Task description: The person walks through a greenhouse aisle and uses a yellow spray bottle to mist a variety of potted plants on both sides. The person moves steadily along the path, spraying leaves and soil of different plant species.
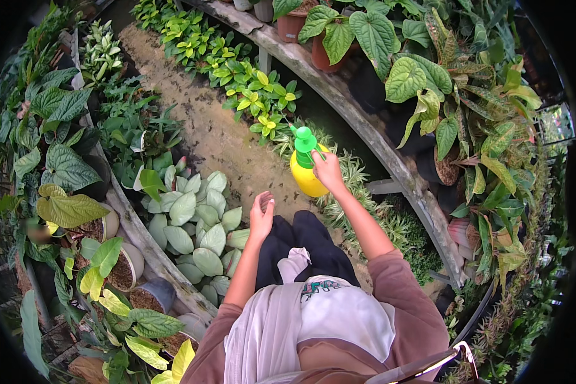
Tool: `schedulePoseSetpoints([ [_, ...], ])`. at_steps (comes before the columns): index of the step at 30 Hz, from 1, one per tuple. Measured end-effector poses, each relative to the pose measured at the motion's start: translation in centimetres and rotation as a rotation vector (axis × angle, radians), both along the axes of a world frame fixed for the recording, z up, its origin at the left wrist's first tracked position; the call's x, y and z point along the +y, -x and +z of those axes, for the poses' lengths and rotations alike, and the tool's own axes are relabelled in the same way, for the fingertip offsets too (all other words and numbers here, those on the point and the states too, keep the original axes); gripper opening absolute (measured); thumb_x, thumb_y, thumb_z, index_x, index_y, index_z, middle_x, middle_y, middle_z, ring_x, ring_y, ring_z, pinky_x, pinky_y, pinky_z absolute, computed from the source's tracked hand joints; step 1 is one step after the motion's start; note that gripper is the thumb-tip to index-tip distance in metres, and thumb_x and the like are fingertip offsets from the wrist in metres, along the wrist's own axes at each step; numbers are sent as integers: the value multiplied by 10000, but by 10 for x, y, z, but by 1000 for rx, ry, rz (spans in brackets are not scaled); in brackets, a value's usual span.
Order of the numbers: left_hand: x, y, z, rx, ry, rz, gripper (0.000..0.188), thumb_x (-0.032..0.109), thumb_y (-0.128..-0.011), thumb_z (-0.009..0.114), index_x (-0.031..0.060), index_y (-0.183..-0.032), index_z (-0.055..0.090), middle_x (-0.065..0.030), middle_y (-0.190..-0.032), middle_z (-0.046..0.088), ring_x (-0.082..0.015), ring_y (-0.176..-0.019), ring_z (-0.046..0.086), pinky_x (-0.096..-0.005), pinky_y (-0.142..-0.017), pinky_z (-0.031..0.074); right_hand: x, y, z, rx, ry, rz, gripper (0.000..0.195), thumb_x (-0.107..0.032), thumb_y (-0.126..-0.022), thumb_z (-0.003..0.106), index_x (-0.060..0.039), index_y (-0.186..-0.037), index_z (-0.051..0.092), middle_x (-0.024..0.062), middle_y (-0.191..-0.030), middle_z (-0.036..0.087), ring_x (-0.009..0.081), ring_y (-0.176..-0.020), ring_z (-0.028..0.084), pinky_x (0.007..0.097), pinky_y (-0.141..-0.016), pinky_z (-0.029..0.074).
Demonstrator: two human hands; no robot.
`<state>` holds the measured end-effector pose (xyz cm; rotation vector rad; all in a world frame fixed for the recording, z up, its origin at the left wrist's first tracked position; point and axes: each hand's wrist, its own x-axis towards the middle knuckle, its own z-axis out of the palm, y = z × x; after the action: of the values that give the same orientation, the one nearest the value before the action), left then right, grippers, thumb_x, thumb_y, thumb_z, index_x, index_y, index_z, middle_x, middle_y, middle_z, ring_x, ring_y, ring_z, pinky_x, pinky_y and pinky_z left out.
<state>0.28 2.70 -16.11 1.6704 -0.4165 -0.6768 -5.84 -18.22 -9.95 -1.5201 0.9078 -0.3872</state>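
Observation:
A yellow pump sprayer bottle (305, 178) with a green pump top (305, 140) is held in my right hand (327, 169), by the green handle. Its nozzle points up and left, towards the low yellow-green plants (264, 115) along the path. My left hand (262, 214) is held up over the path, holding nothing, beside the broad silvery-green leaves (213, 237) of a ground plant. Striped spider-like grass (350, 168) grows just behind and to the right of the bottle.
A curved bench edge (365, 120) carries potted plants on the right. Another bench edge (139, 230) with pots (129, 266) runs down the left. Between them lies a dirt path (192, 115). Large heart-shaped leaves (372, 41) overhang the right bench.

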Motion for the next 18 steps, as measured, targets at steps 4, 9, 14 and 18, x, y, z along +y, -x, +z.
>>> schedulePoseSetpoints([
  [4, -7, 11, 5, 10, 9, 23, 304, 115, -837, 486, -31, -1101, 447, -161, -1044, 548, -221, -961, 544, -308, -853, 416, 4, 42, -2, 145, -51, -10, 385, -301, -817, 483, 38, -647, 553, 31, -434, 455, 102, -368, 435, 260, -381, 335],
  [9, -14, 27, 5, 20, 41, 47, 302, 119, -838, 485, -28, -1100, 448, -162, -1047, 543, -221, -975, 534, -306, -864, 407, 4, 105, -21, 300, -5, 0, 394, -303, -820, 482, 43, -642, 543, 38, -432, 457, 107, -356, 437, 263, -372, 338],
  [14, -23, 54, -1, -4, 89, 67, 307, 120, -834, 493, -29, -1099, 449, -168, -1046, 542, -227, -968, 539, -312, -857, 416, -10, 152, -25, 251, -5, -103, 377, -297, -842, 466, 30, -664, 526, 36, -417, 444, 103, -333, 420, 255, -333, 311],
  [18, -29, 94, 10, -30, 58, 33, 310, 124, -834, 496, -31, -1099, 448, -160, -1047, 542, -223, -972, 536, -312, -857, 413, -20, 186, -35, 158, -53, -128, 381, -294, -836, 474, 18, -623, 521, 31, -424, 447, 96, -334, 414, 253, -334, 301],
])
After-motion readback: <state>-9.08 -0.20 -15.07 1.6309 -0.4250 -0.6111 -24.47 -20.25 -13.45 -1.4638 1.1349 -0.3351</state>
